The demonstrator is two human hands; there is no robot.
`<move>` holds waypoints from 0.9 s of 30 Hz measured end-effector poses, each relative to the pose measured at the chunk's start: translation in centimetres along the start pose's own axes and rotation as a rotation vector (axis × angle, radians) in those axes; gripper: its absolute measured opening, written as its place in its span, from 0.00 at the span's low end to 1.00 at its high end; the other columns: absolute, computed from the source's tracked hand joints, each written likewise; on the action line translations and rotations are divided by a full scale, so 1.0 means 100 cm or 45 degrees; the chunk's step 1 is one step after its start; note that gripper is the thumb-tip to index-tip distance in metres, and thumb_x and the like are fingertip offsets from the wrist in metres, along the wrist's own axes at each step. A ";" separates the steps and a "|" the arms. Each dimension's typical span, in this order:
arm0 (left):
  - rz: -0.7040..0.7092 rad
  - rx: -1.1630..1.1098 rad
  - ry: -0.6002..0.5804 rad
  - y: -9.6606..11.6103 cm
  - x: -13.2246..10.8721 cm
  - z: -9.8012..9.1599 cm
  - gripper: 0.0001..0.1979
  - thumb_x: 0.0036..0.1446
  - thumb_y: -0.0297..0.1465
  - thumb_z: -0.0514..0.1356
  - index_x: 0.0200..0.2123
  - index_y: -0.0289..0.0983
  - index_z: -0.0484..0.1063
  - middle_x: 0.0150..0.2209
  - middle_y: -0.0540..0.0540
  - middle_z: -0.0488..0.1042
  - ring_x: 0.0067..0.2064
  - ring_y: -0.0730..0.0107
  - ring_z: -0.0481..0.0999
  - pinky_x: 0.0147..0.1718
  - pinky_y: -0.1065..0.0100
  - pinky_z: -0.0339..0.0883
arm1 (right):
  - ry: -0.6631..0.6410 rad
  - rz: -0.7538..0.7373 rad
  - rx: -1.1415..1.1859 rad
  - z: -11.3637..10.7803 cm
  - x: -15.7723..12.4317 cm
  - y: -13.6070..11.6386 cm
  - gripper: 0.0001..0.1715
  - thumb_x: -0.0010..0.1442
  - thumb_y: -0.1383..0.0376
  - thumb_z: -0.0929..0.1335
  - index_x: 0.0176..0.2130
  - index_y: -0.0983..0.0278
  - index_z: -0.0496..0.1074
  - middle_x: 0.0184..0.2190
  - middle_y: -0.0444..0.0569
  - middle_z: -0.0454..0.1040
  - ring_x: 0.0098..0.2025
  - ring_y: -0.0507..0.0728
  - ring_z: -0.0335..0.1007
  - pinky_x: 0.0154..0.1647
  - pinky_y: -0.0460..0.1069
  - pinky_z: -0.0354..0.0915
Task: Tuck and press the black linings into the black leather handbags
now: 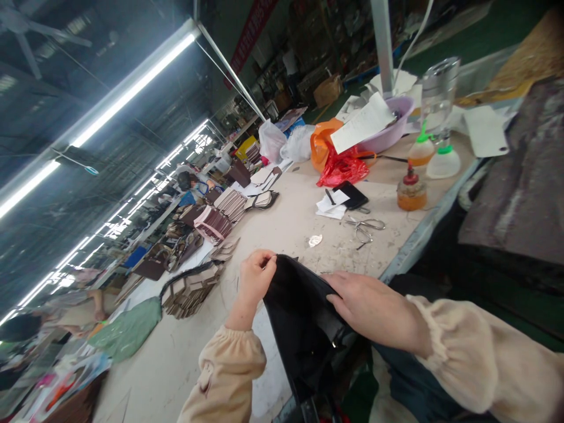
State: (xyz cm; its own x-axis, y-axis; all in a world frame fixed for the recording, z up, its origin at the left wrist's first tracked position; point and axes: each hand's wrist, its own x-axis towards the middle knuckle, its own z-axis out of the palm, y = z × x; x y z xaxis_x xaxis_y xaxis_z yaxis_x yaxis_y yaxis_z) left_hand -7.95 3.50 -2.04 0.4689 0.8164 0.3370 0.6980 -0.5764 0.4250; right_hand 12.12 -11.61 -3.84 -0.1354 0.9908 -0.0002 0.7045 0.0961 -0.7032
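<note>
A black, leather-like bag point(299, 317) hangs between my hands at the table's edge, with small shiny metal bits on its lower right. My left hand point(257, 275) pinches the upper left corner, thumb against fingers. Along the right edge, my right hand point(370, 305) grips the rim between thumb and fingers. The bag's lower end drops below the tabletop and is partly out of sight. Just beyond it on the table lie a pair of scissors point(368, 228) and a small whitish disc point(315, 241).
Stacked brown pieces point(194, 289) and a pink-edged bundle point(214, 223) stand on the left. Behind the scissors are a black phone point(352, 195), squeeze bottles point(443, 163), a jar of amber liquid point(412, 194), a red bag point(342, 167) and a purple basin point(390, 138). A co-worker point(94, 302) sits far left.
</note>
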 end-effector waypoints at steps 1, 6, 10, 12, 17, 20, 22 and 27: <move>-0.022 -0.023 0.001 -0.003 -0.001 0.000 0.07 0.54 0.32 0.55 0.30 0.36 0.72 0.28 0.49 0.75 0.29 0.73 0.73 0.30 0.72 0.67 | -0.001 -0.004 0.001 0.000 0.000 0.000 0.17 0.60 0.66 0.60 0.47 0.64 0.69 0.42 0.54 0.73 0.45 0.58 0.70 0.48 0.50 0.60; -0.128 -0.099 0.061 -0.008 -0.003 -0.002 0.10 0.57 0.35 0.53 0.33 0.35 0.70 0.30 0.47 0.76 0.32 0.71 0.75 0.33 0.70 0.68 | 0.021 -0.055 0.013 0.003 0.000 0.001 0.17 0.60 0.66 0.59 0.47 0.63 0.69 0.41 0.53 0.73 0.44 0.58 0.70 0.47 0.50 0.61; -0.135 -0.101 -0.003 -0.004 -0.003 -0.004 0.12 0.58 0.37 0.52 0.37 0.36 0.71 0.33 0.47 0.77 0.36 0.70 0.76 0.38 0.69 0.68 | 0.033 -0.063 0.015 0.004 0.001 0.002 0.17 0.60 0.66 0.58 0.46 0.64 0.69 0.41 0.54 0.73 0.44 0.58 0.70 0.48 0.51 0.61; -0.125 -0.068 -0.070 -0.001 -0.002 -0.005 0.13 0.56 0.38 0.55 0.35 0.36 0.74 0.32 0.47 0.78 0.35 0.69 0.76 0.38 0.69 0.68 | 0.025 -0.056 0.017 0.003 0.001 0.002 0.17 0.60 0.66 0.59 0.46 0.64 0.70 0.42 0.54 0.73 0.45 0.58 0.70 0.48 0.50 0.61; -0.097 -0.006 -0.136 0.001 0.000 -0.006 0.12 0.54 0.38 0.57 0.32 0.36 0.76 0.30 0.48 0.78 0.32 0.68 0.74 0.36 0.68 0.67 | 0.017 -0.037 0.014 0.002 0.000 0.001 0.16 0.60 0.66 0.60 0.45 0.65 0.70 0.42 0.54 0.73 0.45 0.58 0.70 0.48 0.50 0.61; -0.070 0.016 -0.166 0.001 0.000 -0.007 0.12 0.56 0.37 0.55 0.33 0.36 0.75 0.30 0.47 0.77 0.33 0.68 0.73 0.36 0.68 0.66 | 0.025 -0.041 0.006 0.002 0.000 0.002 0.16 0.60 0.66 0.59 0.45 0.65 0.70 0.42 0.55 0.73 0.45 0.58 0.70 0.48 0.50 0.61; -0.062 0.017 -0.190 0.001 0.000 -0.008 0.13 0.57 0.36 0.53 0.34 0.36 0.75 0.30 0.47 0.77 0.33 0.68 0.73 0.36 0.68 0.65 | 0.029 -0.052 0.005 0.001 0.001 0.004 0.17 0.60 0.66 0.59 0.45 0.65 0.70 0.41 0.55 0.73 0.44 0.58 0.70 0.47 0.51 0.62; -0.097 -0.025 -0.343 0.001 0.002 -0.008 0.12 0.55 0.34 0.54 0.37 0.36 0.74 0.33 0.47 0.77 0.35 0.68 0.74 0.35 0.70 0.66 | 0.038 -0.091 0.064 -0.006 0.006 0.016 0.16 0.61 0.65 0.58 0.41 0.65 0.72 0.40 0.53 0.75 0.43 0.58 0.70 0.46 0.50 0.62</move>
State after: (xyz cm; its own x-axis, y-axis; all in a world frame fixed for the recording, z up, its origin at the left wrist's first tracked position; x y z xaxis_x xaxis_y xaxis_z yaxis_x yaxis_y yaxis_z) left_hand -8.27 3.57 -1.26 0.5442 0.8361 0.0690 0.7274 -0.5112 0.4578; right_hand 13.55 -10.78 -4.50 -0.1626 0.9841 0.0718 0.6576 0.1623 -0.7356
